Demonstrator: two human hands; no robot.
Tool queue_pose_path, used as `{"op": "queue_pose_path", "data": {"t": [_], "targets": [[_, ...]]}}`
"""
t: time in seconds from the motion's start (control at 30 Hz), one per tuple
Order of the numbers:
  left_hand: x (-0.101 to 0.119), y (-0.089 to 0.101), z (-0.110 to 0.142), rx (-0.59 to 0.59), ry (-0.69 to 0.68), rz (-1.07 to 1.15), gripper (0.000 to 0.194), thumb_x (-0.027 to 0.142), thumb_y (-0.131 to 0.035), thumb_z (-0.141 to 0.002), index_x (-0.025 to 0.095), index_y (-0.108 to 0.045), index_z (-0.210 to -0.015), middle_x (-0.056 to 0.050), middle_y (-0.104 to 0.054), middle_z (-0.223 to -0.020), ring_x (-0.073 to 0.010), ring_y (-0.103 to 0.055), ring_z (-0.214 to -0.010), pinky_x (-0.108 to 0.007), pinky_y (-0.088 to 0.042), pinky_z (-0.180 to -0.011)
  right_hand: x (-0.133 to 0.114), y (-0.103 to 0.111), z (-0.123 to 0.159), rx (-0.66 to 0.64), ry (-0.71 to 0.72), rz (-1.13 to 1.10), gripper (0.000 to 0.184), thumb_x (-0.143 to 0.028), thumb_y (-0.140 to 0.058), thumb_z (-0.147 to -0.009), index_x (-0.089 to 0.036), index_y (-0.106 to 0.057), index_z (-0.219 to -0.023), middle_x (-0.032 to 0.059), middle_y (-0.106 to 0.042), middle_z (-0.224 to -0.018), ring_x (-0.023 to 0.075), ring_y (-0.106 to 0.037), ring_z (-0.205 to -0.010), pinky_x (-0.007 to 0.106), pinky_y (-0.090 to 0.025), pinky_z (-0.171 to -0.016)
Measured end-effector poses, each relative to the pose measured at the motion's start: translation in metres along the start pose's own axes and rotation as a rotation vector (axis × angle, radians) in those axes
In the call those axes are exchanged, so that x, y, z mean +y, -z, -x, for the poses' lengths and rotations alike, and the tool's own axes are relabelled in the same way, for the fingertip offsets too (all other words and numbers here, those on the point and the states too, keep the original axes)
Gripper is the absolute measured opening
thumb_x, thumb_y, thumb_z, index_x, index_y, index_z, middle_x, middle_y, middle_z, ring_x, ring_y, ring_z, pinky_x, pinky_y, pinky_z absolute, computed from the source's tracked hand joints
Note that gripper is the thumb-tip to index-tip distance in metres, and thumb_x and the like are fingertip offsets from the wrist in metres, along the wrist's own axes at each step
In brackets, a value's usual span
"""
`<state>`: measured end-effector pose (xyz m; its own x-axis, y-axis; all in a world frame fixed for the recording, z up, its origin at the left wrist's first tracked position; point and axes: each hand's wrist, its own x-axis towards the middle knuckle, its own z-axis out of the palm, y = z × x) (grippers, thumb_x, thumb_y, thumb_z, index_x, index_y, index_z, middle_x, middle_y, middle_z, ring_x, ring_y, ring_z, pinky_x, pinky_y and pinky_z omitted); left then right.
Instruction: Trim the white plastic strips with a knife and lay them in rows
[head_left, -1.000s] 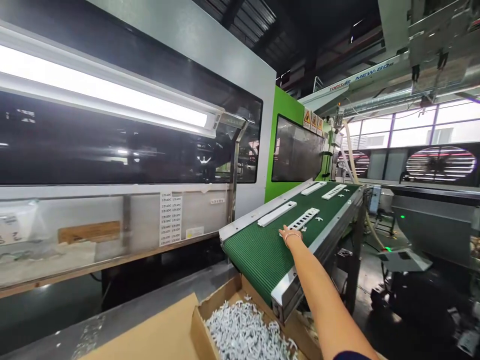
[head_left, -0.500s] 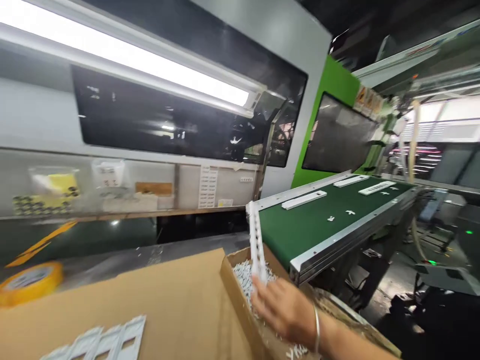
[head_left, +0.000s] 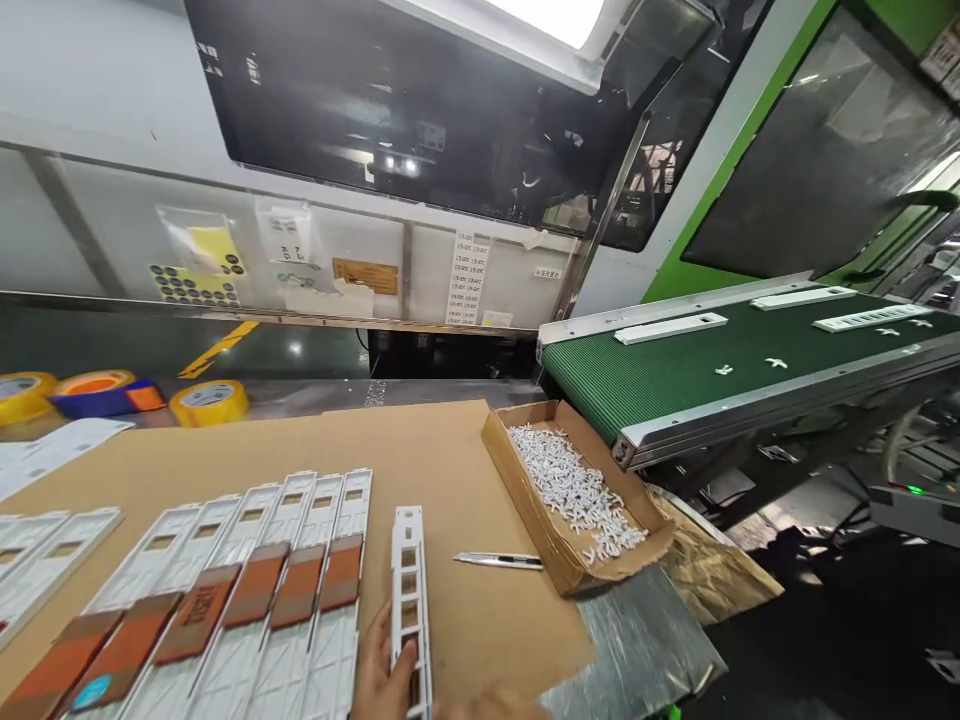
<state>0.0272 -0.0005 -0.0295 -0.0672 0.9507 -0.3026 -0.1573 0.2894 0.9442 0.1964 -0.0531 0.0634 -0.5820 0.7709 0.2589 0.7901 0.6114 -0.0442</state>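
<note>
White plastic strip (head_left: pixel 409 610) now down on the cardboard sheet (head_left: pixel 480 480)

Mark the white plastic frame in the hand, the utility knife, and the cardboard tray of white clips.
White plastic frame (head_left: pixel 409 520): head view, top end.
Utility knife (head_left: pixel 499 561): head view, metal body.
Cardboard tray (head_left: pixel 534 512): head view, side wall.

Before us: cardboard sheet (head_left: pixel 465 460) with plastic panels (head_left: pixel 180 545) on left, utility knife (head_left: pixel 499 561) mid-sheet, box (head_left: pixel 525 412) of clips (head_left: pixel 570 490) at right, conveyor (head_left: pixel 780 392) behind box.
</note>
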Motion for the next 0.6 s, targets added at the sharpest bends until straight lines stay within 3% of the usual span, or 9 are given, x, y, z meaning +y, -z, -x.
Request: {"op": "queue_pose_path", "data": {"t": [0.13,0.2,0.27,0.33,0.4,0.5,0.6], "targets": [[-0.016,0.013,-0.003,0.018,-0.076,-0.161,0.068,0.048,-0.058,-0.067,0.013,-0.04,-0.123,-0.016,-0.046,-0.132,-0.028,-0.038,-0.127,-0.04,-0.03,-0.106,0.043,-0.025,-0.018,-0.031,-0.247,0.073,0.032,-0.021,-0.053,-0.086,-0.015,-0.052,-0.117,0.0127,-0.054,-0.12,0.0223,-0.053,-0.102,0.04,-0.045,-0.086],[-0.023,0.014,-0.005,0.023,-0.224,-0.365,0.057,0.041,-0.052,-0.074,0.015,-0.042,-0.124,-0.013,-0.047,-0.132,-0.0263,-0.037,-0.127,-0.042,-0.028,-0.107,0.06,-0.038,-0.028,-0.042,-0.376,0.123,0.038,-0.011,-0.052,-0.082,-0.013,-0.05,-0.12,0.0159,-0.053,-0.122,0.0258,-0.051,-0.105,0.042,-0.044,-0.086],[-0.029,0.013,-0.008,0.022,-0.391,-0.585,0.048,0.035,-0.046,-0.079,0.015,-0.045,-0.124,-0.012,-0.052,-0.125,-0.0259,-0.045,-0.12,-0.045,-0.033,-0.103,0.072,-0.052,-0.036,-0.06,-0.453,0.154,0.034,-0.01,-0.053,-0.081,-0.015,-0.054,-0.115,0.0135,-0.058,-0.113,0.0262,-0.053,-0.102,0.043,-0.044,-0.083],[-0.035,0.01,-0.012,0.043,-0.488,-0.716,0.044,0.03,-0.042,-0.081,0.013,-0.047,-0.122,-0.014,-0.056,-0.118,-0.0265,-0.051,-0.113,-0.046,-0.038,-0.099,0.079,-0.064,-0.041,-0.082,-0.496,0.162,0.019,-0.016,-0.055,-0.083,-0.016,-0.058,-0.102,0.0074,-0.061,-0.098,0.0219,-0.056,-0.093,0.04,-0.046,-0.078],[-0.04,0.006,-0.014,0.079,-0.5,-0.747,0.043,0.026,-0.041,-0.082,0.012,-0.048,-0.122,-0.015,-0.055,-0.116,-0.0278,-0.051,-0.111,-0.047,-0.039,-0.096,0.083,-0.072,-0.042,-0.086,-0.529,0.154,0.009,-0.023,-0.056,-0.086,-0.015,-0.059,-0.089,0.0022,-0.06,-0.088,0.017,-0.057,-0.085,0.036,-0.047,-0.075],[-0.047,-0.002,-0.013,0.172,-0.57,-0.883,0.042,0.019,-0.038,-0.082,0.011,-0.047,-0.123,-0.018,-0.049,-0.122,-0.0311,-0.047,-0.112,-0.049,-0.039,-0.092,0.083,-0.077,-0.038,-0.041,-0.575,0.119,0.011,-0.021,-0.052,-0.088,-0.014,-0.057,-0.08,0.0014,-0.059,-0.083,0.0156,-0.057,-0.081,0.033,-0.048,-0.072],[-0.05,-0.008,-0.011,0.239,-0.727,-1.082,0.044,0.012,-0.035,-0.082,0.012,-0.042,-0.125,-0.018,-0.046,-0.124,-0.0315,-0.045,-0.111,-0.047,-0.04,-0.086,0.075,-0.069,-0.023,0.057,-0.611,0.048,0.016,-0.015,-0.041,-0.089,-0.018,-0.055,-0.081,0.0034,-0.06,-0.079,0.0164,-0.059,-0.075,0.028,-0.048,-0.065]]}}
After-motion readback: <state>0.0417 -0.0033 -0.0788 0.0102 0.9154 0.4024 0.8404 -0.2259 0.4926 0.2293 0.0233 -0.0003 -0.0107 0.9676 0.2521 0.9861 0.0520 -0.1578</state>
